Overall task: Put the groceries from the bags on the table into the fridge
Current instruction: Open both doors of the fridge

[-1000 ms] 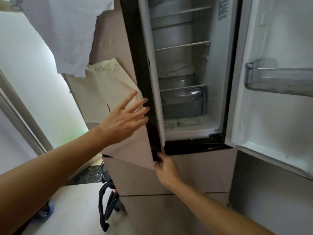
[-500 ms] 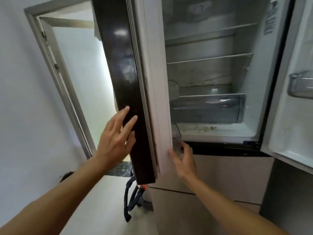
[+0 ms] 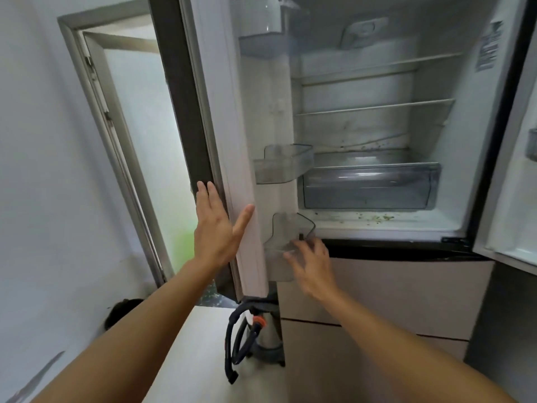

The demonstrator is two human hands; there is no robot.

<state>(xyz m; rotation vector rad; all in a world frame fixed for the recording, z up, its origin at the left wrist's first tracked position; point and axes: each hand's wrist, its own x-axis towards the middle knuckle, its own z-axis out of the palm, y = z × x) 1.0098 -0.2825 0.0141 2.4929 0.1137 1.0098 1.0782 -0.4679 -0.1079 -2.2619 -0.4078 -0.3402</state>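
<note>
The left hand (image 3: 213, 231) lay flat against the edge of the fridge's left door (image 3: 220, 112). Its grip was wide and held nothing: the fingers were straight up the dark outer edge and the thumb was spread onto the white inner seal. The right hand (image 3: 312, 263) was blurred, its grip also wide, with fingers fanned at the front of the lowest clear bin (image 3: 286, 237) on that door. I could not tell whether the fingertips touched the plastic.

Above that bin on the left door hung a middle bin (image 3: 283, 164), and a third bin (image 3: 261, 21) sat near the door's top.

Just right of the left door the fridge (image 3: 363, 82) stood open. It showed two thin shelves (image 3: 377, 109) and, below them, a clear crisper drawer (image 3: 369, 187). Green crumbs (image 3: 377, 218) were scattered on the compartment floor in front of the drawer. Farther right of the left door, the right door (image 3: 511, 199) also stood open.

Below the left door's bottom corner a black hose (image 3: 238, 338) looped beside the beige drawer fronts (image 3: 392, 286). To the left of the left door was a bright doorway (image 3: 139, 141) with a grey frame.
</note>
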